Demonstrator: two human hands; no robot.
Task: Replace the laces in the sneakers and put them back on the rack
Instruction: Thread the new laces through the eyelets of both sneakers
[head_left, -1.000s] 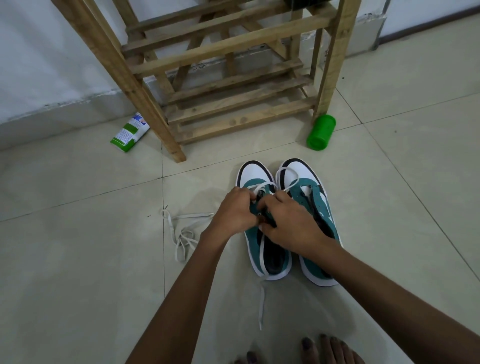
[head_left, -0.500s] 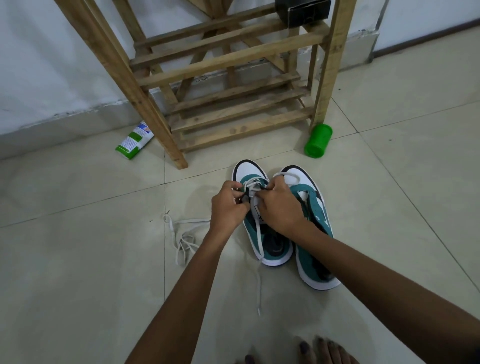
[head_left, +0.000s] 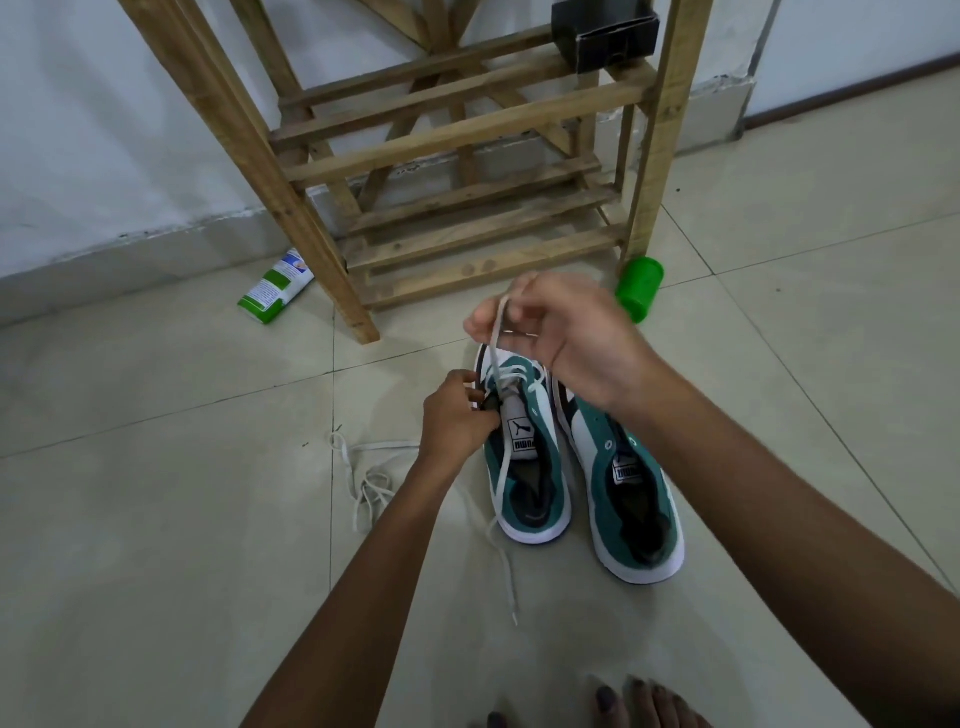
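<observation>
Lace (head_left: 497, 338) is pinched in your raised right hand (head_left: 563, 332); your left hand (head_left: 457, 415) grips the left sneaker (head_left: 540, 467) at its eyelets.

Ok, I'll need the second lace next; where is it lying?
The loose lace lies in a tangle on the floor tiles, left of the left sneaker, beside the left hand.

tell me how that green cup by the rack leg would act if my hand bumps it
The green cup lies on its side on the tiled floor, so it would probably roll rather than tip. It looks like thin plastic, so likely light and easily sent skidding. The wooden rack leg beside it may stop it.
</observation>
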